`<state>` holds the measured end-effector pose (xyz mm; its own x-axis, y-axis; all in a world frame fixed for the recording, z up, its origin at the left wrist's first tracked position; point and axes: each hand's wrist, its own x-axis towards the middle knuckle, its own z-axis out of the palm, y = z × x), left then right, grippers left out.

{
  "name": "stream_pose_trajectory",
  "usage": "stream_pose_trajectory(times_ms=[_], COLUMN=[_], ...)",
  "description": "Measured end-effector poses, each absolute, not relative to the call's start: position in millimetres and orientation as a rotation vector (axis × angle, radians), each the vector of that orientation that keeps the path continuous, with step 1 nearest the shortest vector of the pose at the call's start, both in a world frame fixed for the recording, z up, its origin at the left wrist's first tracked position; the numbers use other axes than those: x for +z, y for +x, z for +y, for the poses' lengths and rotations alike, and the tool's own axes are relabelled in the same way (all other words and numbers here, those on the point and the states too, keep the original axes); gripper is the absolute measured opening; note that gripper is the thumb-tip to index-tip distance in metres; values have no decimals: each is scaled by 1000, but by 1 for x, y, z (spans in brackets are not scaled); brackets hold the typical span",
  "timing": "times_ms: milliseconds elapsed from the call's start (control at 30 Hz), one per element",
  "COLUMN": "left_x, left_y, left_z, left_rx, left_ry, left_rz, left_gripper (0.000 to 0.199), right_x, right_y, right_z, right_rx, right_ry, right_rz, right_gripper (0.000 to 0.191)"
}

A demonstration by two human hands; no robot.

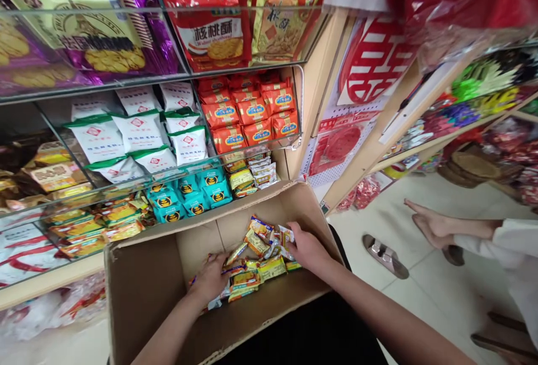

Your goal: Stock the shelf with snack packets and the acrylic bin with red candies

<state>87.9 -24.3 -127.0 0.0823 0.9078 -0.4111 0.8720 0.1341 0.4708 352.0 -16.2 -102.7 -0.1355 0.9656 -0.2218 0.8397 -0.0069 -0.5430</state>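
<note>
Inside a cardboard box [147, 292] lies a loose pile of small wrapped snack packets [271, 268], yellow, orange and white. My left hand [210, 278] is down in the box at the left side of the pile, its fingers curled round packets there; part of the fingers is hidden. On the pile's right side, my right hand [309, 247] has its fingers closed on a white snack packet [286, 236]. Both hands are low in the box, with the pile between them.
Shelves behind the box hold white-and-green packets [138, 132], red packets [252, 110], teal packets [191, 194] and large biscuit bags [216, 34] behind clear fronts. At right, another person's bare foot [432, 230] is near a sandal [384, 255] on the tiled floor.
</note>
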Motion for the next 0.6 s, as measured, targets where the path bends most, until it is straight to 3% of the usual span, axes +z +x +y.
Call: stream_pose_trajectory(times_ms=[400,600], left_x=[-150,-147], left_y=[87,66], left_z=[-6,-10], left_rx=[-17,73], left_ry=[1850,1722], left_rz=[1809,1872], left_gripper=[31,33], right_x=[-121,-115], right_y=[351,337], right_z=[-20,-19], right_rx=[852,535], right_ry=[-1967,-1669], right_rz=[-2021,-2582], right_gripper=[51,25])
